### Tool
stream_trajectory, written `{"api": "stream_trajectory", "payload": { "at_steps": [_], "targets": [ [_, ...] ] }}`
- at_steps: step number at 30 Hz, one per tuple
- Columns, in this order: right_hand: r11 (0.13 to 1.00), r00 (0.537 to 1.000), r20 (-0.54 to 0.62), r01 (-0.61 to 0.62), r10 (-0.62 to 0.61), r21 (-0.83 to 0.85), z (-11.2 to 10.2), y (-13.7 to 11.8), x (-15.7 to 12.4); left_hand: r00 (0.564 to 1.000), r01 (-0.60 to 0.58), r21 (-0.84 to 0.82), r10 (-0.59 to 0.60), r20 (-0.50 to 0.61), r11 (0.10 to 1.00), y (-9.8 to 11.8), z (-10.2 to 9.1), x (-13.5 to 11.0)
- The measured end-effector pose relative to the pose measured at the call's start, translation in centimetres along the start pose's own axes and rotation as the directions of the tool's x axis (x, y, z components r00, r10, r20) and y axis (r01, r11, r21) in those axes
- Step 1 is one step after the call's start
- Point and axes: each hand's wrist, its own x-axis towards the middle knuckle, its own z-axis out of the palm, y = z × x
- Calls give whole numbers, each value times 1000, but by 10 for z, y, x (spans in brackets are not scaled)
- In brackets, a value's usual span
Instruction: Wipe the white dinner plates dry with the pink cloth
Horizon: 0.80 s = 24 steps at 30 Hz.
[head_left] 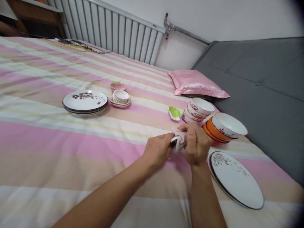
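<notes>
Over the striped bedspread, my left hand (158, 147) is closed on a small white dish (174, 139) with a dark edge. Most of the dish is hidden, so its full shape cannot be made out. A pale pink cloth (180, 139) is folded around the dish, and my right hand (198, 144) grips that cloth with bent fingers. Just beyond my hands lies a green leaf-shaped dish (174, 113). Stacked white bowls with red patterns (198, 109) stand behind my right hand. Beside them is another stack with orange bowls (215, 130) and a white bowl (229, 125) on top.
Oval plates (237, 179) lie at the right. Round flower-patterned plates (85, 102) are stacked at the left, near small white dishes (121, 95) and pink dishes (118, 86). A pink pillow (196, 83) rests by the grey headboard (256, 69). Cables (80, 46) lie near the radiator (114, 30).
</notes>
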Motion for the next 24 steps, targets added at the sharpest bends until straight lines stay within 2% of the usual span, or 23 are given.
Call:
{"api": "stream_trajectory", "payload": {
  "at_steps": [4, 6, 9, 11, 13, 18, 24],
  "targets": [
    [994, 990, -129, -51, 64, 100, -6, 13, -1, 998, -23, -12, 24, 65, 1000, 0, 2, 0],
    [995, 992, -110, -59, 68, 83, -9, 17, 0, 996, -67, -7, 68, 56, 998, -1, 3, -1],
    [994, 993, 71, -98, 94, 55, -17, 20, 2, 992, -119, 0, 119, 30, 993, -3, 6, -2],
    [990, 968, 214, -139, 128, 38, -24, 20, 3, 990, -140, -2, 140, 27, 990, -3, 8, -2],
    [982, 936, 307, -187, 172, 22, -31, 21, 5, 988, -148, -3, 148, 45, 989, -3, 8, -2],
    [951, 889, 382, -301, 253, 70, -39, 24, 7, 991, -113, -31, 115, 66, 993, -2, 7, -2],
    [941, 836, 512, -307, 195, 144, -42, 29, 6, 998, -46, -60, 48, 44, 997, -6, 6, 0]
  ]
}}
